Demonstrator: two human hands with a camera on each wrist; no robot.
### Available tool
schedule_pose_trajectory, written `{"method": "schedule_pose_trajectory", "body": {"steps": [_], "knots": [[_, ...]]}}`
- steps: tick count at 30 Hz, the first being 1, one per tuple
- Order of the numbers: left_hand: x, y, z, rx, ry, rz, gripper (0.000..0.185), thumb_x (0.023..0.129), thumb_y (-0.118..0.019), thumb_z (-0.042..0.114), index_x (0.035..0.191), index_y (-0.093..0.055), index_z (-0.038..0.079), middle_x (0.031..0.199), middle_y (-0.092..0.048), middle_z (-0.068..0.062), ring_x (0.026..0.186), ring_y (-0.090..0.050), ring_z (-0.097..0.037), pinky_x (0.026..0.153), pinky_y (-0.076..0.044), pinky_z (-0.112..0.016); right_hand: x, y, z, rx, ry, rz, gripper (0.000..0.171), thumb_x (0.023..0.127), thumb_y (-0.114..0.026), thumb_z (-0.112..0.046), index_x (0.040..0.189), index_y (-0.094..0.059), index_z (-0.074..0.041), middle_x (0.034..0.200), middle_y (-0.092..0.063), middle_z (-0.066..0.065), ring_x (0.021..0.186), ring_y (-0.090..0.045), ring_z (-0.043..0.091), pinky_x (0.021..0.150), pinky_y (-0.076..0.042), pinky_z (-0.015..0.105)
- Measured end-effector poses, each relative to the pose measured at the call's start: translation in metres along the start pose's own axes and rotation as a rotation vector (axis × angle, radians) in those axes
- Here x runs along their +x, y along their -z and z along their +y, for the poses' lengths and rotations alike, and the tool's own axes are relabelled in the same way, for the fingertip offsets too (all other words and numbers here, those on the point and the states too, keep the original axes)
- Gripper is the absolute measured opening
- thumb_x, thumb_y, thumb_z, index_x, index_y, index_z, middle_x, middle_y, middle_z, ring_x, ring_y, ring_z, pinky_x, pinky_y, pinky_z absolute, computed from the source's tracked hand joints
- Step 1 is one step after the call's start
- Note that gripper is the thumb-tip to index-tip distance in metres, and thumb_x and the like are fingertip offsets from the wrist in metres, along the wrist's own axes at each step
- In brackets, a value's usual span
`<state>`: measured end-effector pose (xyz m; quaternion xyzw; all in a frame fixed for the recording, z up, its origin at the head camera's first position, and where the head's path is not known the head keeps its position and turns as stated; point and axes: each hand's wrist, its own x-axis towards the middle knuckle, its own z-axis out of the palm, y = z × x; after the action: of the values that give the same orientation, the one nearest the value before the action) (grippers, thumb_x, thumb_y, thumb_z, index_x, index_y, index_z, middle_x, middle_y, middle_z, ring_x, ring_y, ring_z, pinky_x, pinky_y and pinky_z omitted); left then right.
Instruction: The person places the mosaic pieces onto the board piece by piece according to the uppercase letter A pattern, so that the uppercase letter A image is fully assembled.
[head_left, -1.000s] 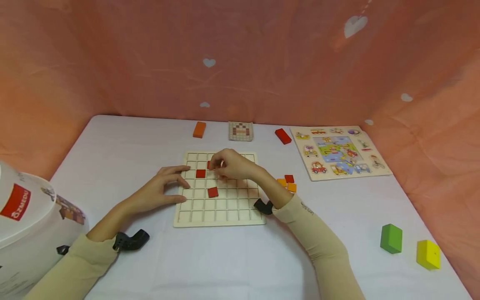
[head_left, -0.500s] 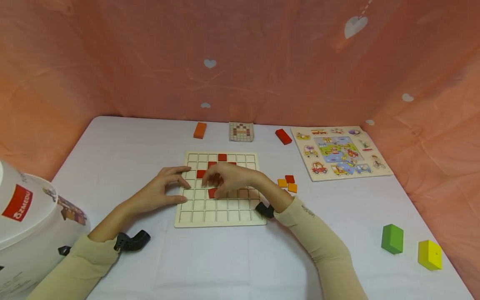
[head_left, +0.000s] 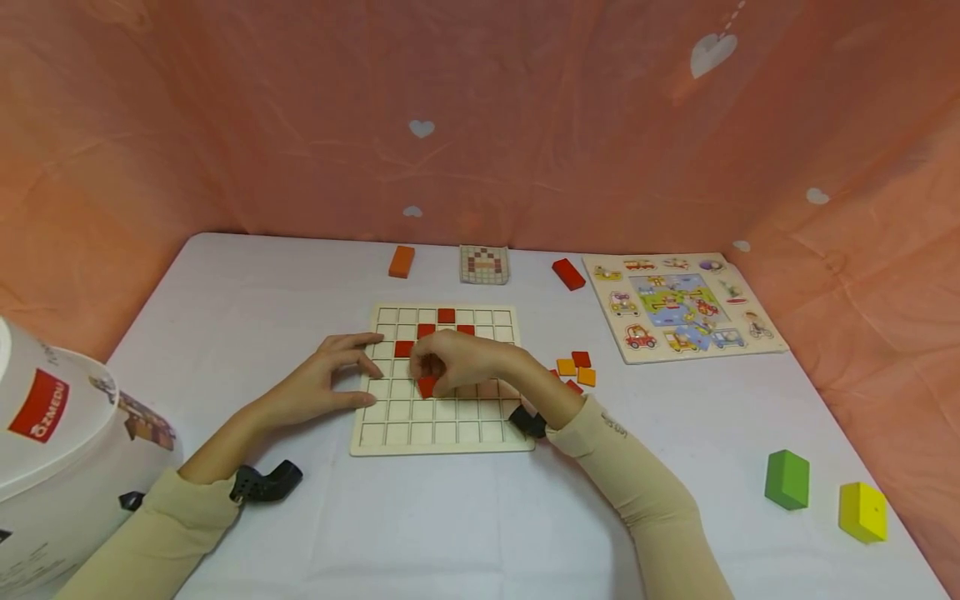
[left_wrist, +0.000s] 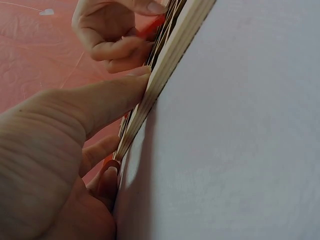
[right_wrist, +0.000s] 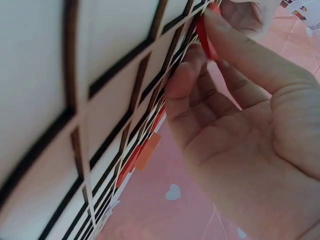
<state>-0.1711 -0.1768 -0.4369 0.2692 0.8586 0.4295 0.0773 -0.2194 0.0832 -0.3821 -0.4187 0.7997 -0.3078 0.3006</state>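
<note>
The right hand [head_left: 457, 360] pinches a red tile [head_left: 427, 386] between thumb and fingers, over the grid board [head_left: 442, 417]. The left hand [head_left: 318, 385] rests with fingers straight against the board's left edge. The tile is small, square and flat. More red tiles [head_left: 446, 316] sit just beyond the grip. The white table [head_left: 465, 517] stands within pink curtains [head_left: 300, 108].

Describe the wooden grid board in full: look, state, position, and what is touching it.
The grid board is pale wood, square, divided into small cells, lying flat on the white table. Red tiles fill several upper cells. The left hand steadies its left edge; the right hand pinches a red tile over its middle.
</note>
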Motion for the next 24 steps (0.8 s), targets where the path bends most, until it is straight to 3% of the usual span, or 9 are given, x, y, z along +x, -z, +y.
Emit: {"method": "schedule_pose_trajectory", "body": {"steps": [7, 14, 21, 24], "knots": [[0.0, 0.0, 0.003, 0.007, 0.01, -0.003, 0.021, 0.083, -0.082, 0.022, 0.1, -0.071, 0.018, 0.154, -0.038, -0.014, 0.144, -0.021, -0.041, 0.108, -0.019, -0.07, 0.006, 0.003, -0.001, 0.056, 0.04, 0.056, 0.019, 0.087, -0.07, 0.009, 0.104, -0.069, 0.002, 0.098, -0.067, 0.006, 0.083, -0.056, 0.014, 0.075, -0.05, 0.022], [-0.001, 0.0, 0.002, 0.005, -0.01, -0.001, 0.021, 0.084, -0.082, 0.023, 0.101, -0.071, 0.019, 0.154, -0.039, -0.015, 0.142, -0.023, -0.041, 0.108, -0.02, -0.07, 0.014, 0.003, -0.007, 0.084, -0.063, 0.157, 0.023, 0.088, -0.066, 0.01, 0.11, -0.07, 0.006, 0.092, -0.066, 0.013, 0.08, -0.057, 0.015, 0.071, -0.051, 0.022], [-0.001, 0.0, 0.002, 0.006, 0.001, 0.003, 0.021, 0.083, -0.083, 0.022, 0.1, -0.071, 0.019, 0.154, -0.039, -0.015, 0.142, -0.024, -0.041, 0.109, -0.02, -0.069, 0.003, 0.0, -0.012, -0.05, -0.094, 0.237, 0.024, 0.093, -0.067, -0.001, 0.117, -0.069, 0.003, 0.102, -0.069, 0.009, 0.089, -0.062, 0.017, 0.078, -0.051, 0.023], [-0.001, -0.001, 0.002, 0.005, 0.004, 0.002, 0.022, 0.083, -0.083, 0.022, 0.1, -0.071, 0.018, 0.154, -0.038, -0.015, 0.143, -0.023, -0.041, 0.109, -0.02, -0.069, -0.009, -0.009, -0.021, -0.28, -0.158, 0.235, 0.031, 0.097, -0.067, -0.017, 0.125, -0.067, -0.003, 0.119, -0.065, 0.01, 0.107, -0.059, 0.022, 0.089, -0.05, 0.032]]}}
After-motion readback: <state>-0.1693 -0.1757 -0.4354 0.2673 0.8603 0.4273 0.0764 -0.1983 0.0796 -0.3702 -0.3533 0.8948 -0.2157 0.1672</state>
